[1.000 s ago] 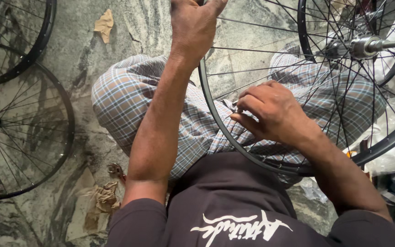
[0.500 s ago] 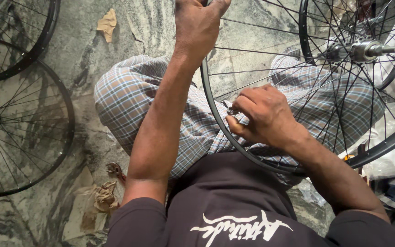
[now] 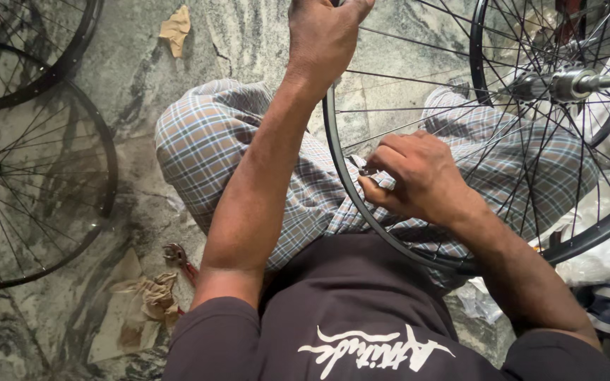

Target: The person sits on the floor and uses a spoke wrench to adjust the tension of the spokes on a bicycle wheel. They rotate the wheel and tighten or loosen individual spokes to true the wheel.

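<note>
A person sits cross-legged on a mottled stone floor (image 3: 248,42) with a black spoked bicycle wheel (image 3: 333,148) stood upright across the lap. The left hand (image 3: 326,35) reaches up and forward, its grip closed around the top of the wheel's rim at the upper edge of the view. Below and to the right of that grip, the right hand (image 3: 418,176) works inside the wheel, its grip pinched narrow on a small metal piece (image 3: 368,171) where a spoke meets the rim; whether that piece is a tool or a spoke nipple cannot be told. The wheel's silver hub (image 3: 566,85) sits up and to the right of the right hand, well apart from it. The legs under both hands wear checked trousers (image 3: 206,141). Far to the left of the left hand, two more black wheels (image 3: 37,176) lie flat on the floor. Below that hand, near the left elbow, a crumpled brown rag (image 3: 153,296) lies beside a small metal tool with a red handle (image 3: 178,257). A scrap of tan paper (image 3: 176,28) lies left of the raised grip.
</note>
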